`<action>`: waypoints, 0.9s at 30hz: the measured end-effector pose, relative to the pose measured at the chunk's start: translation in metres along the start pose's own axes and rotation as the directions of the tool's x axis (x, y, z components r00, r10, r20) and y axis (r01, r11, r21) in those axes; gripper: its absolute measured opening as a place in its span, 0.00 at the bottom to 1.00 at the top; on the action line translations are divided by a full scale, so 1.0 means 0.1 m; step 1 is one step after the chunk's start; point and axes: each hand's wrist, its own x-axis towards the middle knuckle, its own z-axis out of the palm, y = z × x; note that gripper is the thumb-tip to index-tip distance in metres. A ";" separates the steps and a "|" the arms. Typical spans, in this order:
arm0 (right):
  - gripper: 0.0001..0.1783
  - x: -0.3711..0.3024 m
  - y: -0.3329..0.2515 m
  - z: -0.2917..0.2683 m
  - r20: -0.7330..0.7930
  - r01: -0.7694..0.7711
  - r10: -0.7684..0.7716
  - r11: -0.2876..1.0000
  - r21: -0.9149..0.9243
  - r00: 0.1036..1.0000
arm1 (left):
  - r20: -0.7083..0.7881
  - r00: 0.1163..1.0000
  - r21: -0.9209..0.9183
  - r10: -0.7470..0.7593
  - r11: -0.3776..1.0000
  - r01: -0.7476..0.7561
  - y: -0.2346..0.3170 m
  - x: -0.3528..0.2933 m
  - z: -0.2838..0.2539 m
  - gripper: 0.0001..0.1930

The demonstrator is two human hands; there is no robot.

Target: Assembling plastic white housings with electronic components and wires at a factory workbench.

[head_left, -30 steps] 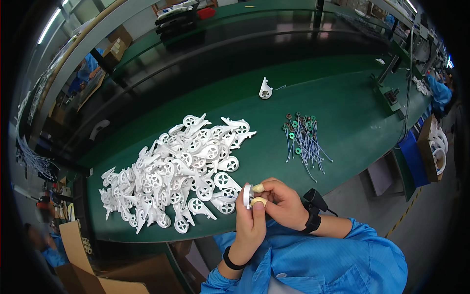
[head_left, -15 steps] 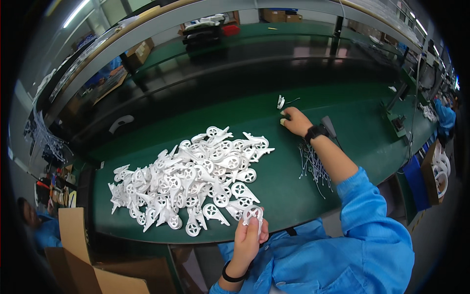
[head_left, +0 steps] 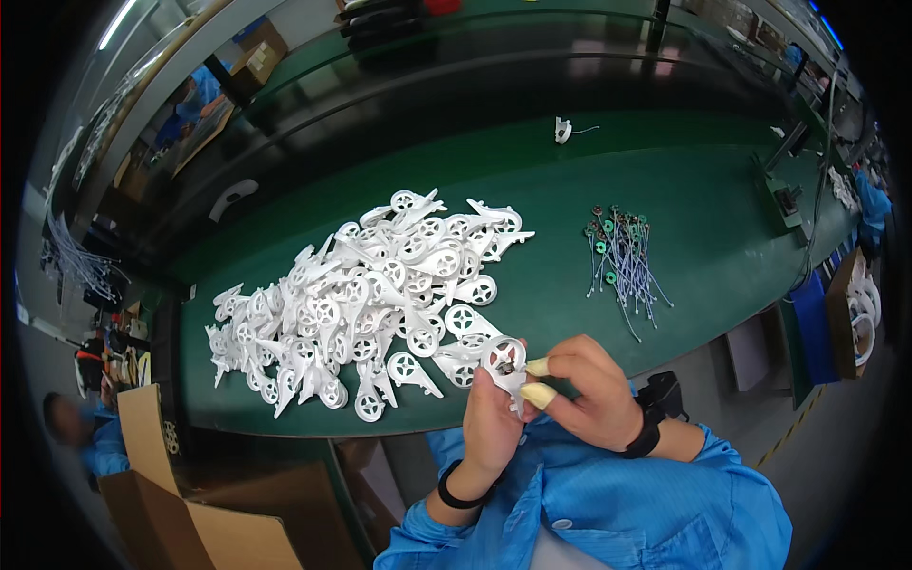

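Observation:
My left hand (head_left: 492, 432) is closed around a white plastic part (head_left: 503, 353) with a spoked ring and a narrow tail, held up near the table's front edge. A small dark piece shows inside the ring; its kind is too small to make out. From the right, my right hand (head_left: 597, 394) reaches to the same part, its yellow-covered thumb and forefinger bent against the edge. Beside my hands, on the left, lies a large heap of similar white parts (head_left: 380, 285). A bundle of thin grey wires (head_left: 625, 271) with green and brownish ends rests behind my right hand.
At the green table's (head_left: 475, 161) far side lies a single white piece with a wire (head_left: 563, 130). A dark green fixture (head_left: 784, 195) stands at the right. An open cardboard box (head_left: 142, 442) is at the lower left, with a person (head_left: 85, 432) beyond it.
My right hand has come back from beside the far white piece to the part in my left hand. The left hand keeps its hold. The view has shifted, showing more of the wire bundle.

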 end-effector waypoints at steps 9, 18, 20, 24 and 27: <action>0.16 -0.10 0.01 0.12 0.014 -0.206 0.207 0.959 0.197 0.978 | 0.100 0.892 0.381 0.440 0.811 -0.443 -0.26 -0.05 -0.01 0.30; 0.15 -0.15 0.31 0.20 0.290 -0.470 0.388 0.535 0.702 0.875 | 0.204 0.860 0.572 0.468 0.656 -0.493 -0.26 -0.02 -0.06 0.34; 0.16 -0.15 0.33 0.19 0.335 -0.494 0.387 0.453 0.742 0.859 | 0.211 0.861 0.569 0.463 0.658 -0.494 -0.27 0.02 -0.08 0.34; 0.15 -0.12 0.37 0.19 0.380 -0.514 0.394 0.325 0.794 0.837 | 0.186 0.929 0.522 0.321 0.769 -0.370 -0.21 0.03 -0.13 0.35; 0.14 -0.12 0.38 0.19 0.389 -0.520 0.392 0.322 0.791 0.834 | 0.176 0.938 0.425 0.298 0.837 -0.345 -0.19 0.05 -0.09 0.34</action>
